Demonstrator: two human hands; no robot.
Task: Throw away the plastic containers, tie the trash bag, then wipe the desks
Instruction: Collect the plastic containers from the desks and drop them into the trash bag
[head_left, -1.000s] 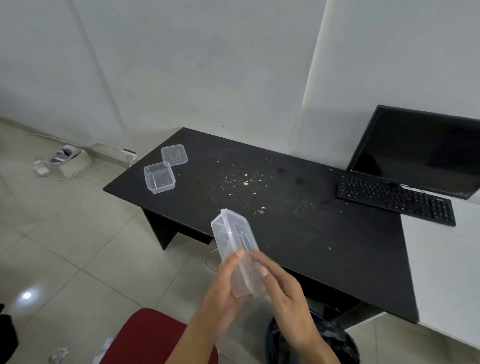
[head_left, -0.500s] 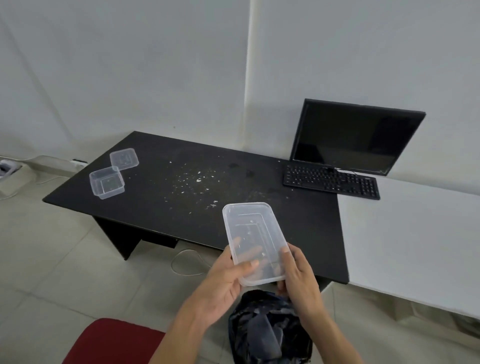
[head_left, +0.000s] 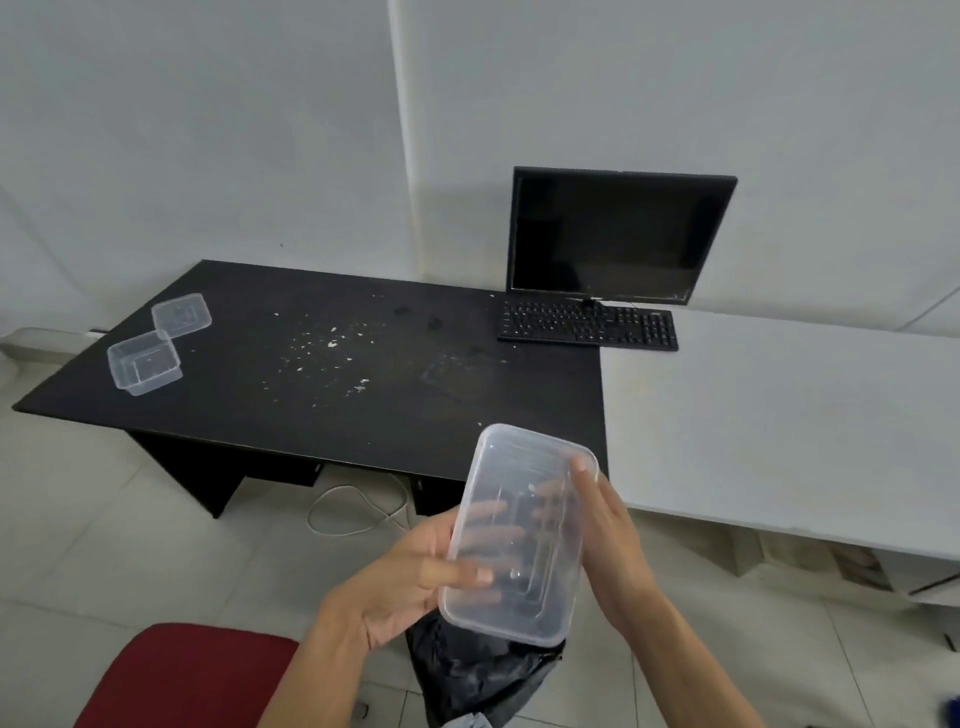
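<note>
While your left hand and right hand clasp the clear container, black trash bag: directly beneath grip.

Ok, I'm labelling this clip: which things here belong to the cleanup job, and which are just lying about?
Job: long container between left hand and right hand, trash bag, small tub, loose lid, black desk, white desk.
Lying about: monitor, keyboard, red chair, floor cable.
</note>
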